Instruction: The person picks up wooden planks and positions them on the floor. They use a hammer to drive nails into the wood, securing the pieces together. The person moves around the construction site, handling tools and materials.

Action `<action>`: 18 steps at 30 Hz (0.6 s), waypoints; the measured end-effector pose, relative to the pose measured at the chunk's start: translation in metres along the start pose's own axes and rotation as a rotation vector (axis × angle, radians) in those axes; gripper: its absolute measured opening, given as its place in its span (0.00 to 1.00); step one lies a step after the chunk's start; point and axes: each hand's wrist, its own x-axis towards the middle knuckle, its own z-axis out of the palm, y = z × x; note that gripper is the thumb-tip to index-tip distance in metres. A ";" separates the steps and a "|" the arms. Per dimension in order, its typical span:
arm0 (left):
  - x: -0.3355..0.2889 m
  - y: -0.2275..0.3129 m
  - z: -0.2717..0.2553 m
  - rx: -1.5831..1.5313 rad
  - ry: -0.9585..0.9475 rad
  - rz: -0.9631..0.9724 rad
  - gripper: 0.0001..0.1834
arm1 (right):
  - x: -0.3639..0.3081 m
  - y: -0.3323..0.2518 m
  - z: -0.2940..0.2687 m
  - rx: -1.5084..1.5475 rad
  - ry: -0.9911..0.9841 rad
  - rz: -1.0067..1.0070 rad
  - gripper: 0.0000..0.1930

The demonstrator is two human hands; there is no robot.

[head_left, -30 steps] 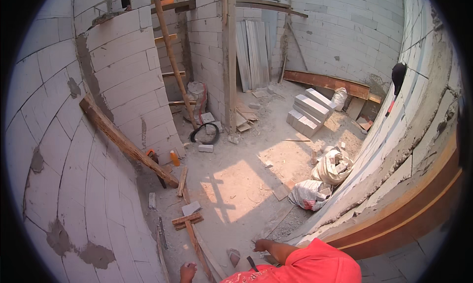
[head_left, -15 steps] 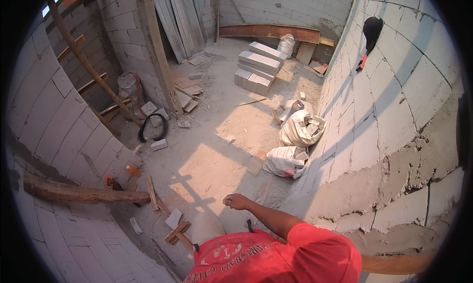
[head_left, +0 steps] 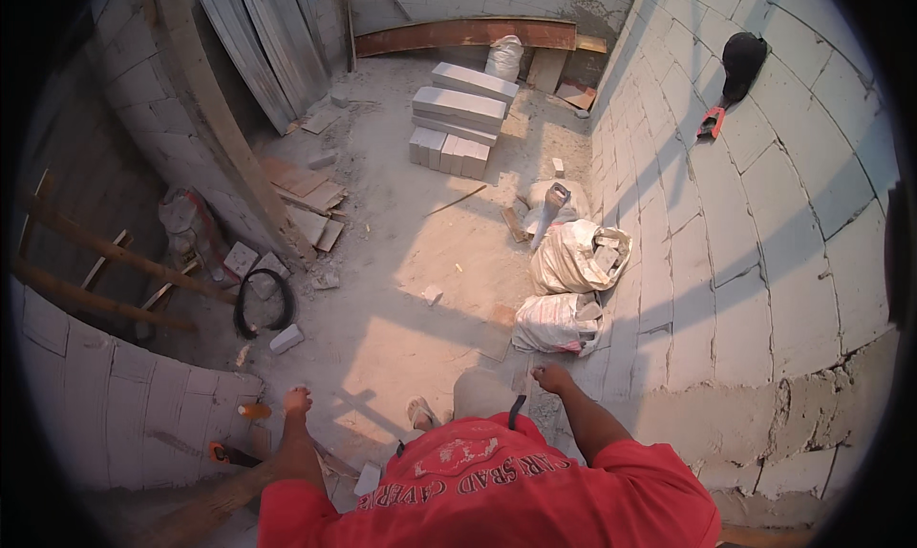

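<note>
Left hand (head_left: pixel 297 401) hangs loosely curled, holding nothing, an orange object (head_left: pixel 254 411) just beside it. Right hand (head_left: pixel 552 377) reaches toward the white sack (head_left: pixel 557 323) ahead; grip unclear.

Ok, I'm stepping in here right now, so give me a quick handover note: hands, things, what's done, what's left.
Left hand: closed, over the low block wall, beside a small orange thing; whether it holds anything is unclear.
Right hand: out near the white sacks; grip unclear.
Done: the right wall stands high.
Left: the stacked blocks lie unused on the floor.

dusty floor (head_left: pixel 401 338) with sacks (head_left: pixel 573 262), blocks (head_left: pixel 458 118)
</note>
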 end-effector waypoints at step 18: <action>0.085 0.538 0.474 0.564 -0.620 0.607 0.22 | 0.515 0.025 -0.197 -0.190 -0.250 -0.281 0.19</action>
